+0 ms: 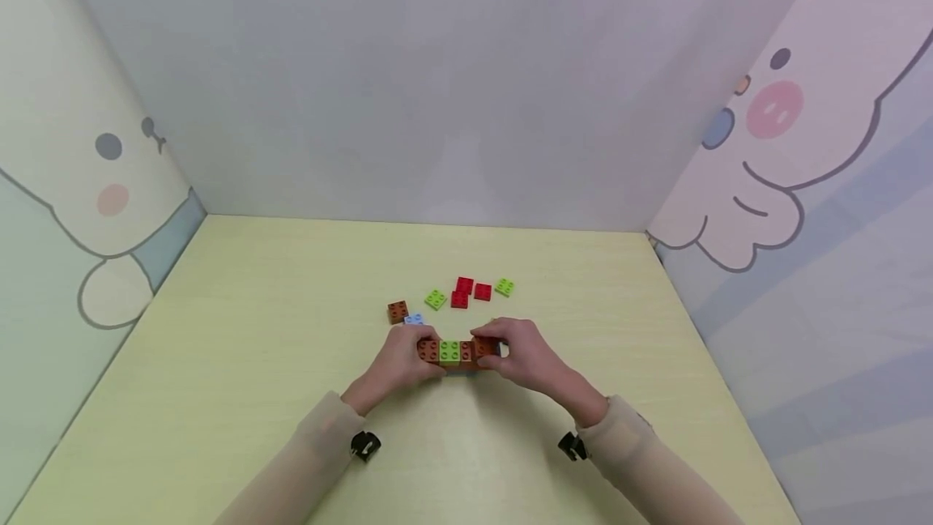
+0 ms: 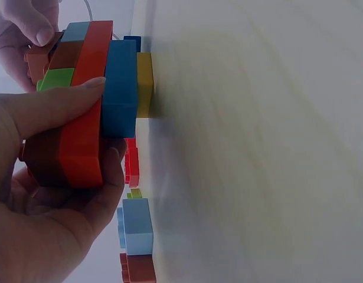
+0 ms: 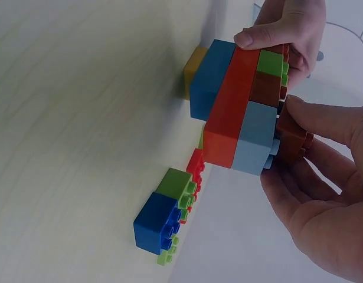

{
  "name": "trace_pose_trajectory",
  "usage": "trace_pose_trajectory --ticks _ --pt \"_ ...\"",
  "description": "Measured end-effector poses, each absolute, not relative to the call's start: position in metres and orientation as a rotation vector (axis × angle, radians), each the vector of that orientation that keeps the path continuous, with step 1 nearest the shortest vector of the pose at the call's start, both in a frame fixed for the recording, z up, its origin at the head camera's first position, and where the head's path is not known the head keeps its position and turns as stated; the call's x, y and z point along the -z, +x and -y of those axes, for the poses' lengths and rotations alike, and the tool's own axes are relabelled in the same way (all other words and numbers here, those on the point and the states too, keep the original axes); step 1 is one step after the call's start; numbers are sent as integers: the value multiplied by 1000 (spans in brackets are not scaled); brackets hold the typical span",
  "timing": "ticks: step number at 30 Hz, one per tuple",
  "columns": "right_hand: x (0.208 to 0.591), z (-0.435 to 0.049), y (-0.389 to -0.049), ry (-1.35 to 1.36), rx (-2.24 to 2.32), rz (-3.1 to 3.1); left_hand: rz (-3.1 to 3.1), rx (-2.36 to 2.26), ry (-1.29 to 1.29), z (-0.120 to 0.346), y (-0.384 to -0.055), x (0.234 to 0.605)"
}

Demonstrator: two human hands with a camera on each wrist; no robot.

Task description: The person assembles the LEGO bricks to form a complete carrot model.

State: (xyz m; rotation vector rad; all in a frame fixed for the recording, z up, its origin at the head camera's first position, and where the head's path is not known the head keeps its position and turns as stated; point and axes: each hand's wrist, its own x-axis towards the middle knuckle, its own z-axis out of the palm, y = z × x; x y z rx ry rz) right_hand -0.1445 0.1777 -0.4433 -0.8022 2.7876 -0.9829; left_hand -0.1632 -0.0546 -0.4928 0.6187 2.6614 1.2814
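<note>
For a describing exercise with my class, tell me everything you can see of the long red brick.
The long red brick is a smooth-sided block, apparently plastic. It lies lengthwise in a stack, topped by a row: brown brick, green brick, second brown brick and light-blue brick. Any studs on it are hidden. Beneath its middle sits a blue brick, so both ends overhang. The left hand grips it towards one end, thumb on its side.

place: walled booth (image 1: 452, 209), room type unclear | cartoon-printed side walls (image 1: 838, 306) | grey back wall (image 1: 430, 87) | pale tabletop (image 1: 219, 347)
</note>
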Motion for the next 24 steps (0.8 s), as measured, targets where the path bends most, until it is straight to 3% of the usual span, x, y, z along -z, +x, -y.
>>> trace_pose_trajectory --ticks 24 --pt "440 -171 -149 -932 788 -2838 -2659 -1257 563 54 -164 492"
